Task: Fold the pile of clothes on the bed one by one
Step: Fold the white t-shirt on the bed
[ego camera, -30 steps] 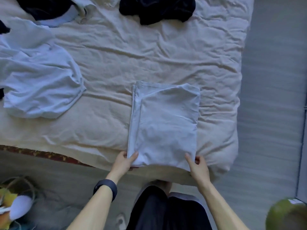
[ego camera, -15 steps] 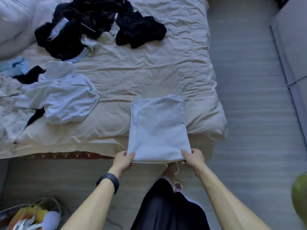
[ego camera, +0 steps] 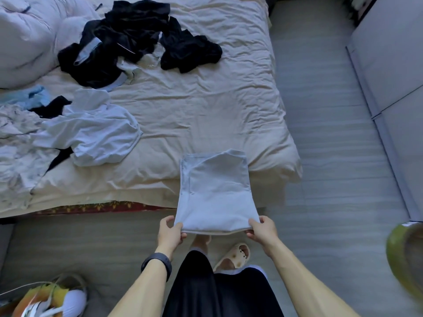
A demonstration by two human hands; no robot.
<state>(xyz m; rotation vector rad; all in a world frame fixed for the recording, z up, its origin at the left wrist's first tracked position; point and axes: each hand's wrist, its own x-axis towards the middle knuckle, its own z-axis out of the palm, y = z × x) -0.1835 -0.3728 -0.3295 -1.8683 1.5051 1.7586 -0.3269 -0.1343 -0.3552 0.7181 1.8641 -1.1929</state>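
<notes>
The folded garment I am holding is showing a plain, pale bluish white. The bed sheet is showing cream. A heap of clothes is showing black with pale blue trim, and a loose shirt is showing pale blue. The mattress edge is showing red with a small yellow pattern. I am wearing a black wristband, black trousers and a cream slipper. The floor is looking grey.

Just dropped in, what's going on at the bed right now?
A person stands at the bed. The left hand and right hand each pinch a near corner of a folded white garment, holding its near end out past the mattress edge. A white shirt and a dark pile lie unfolded farther up the bed.
</notes>
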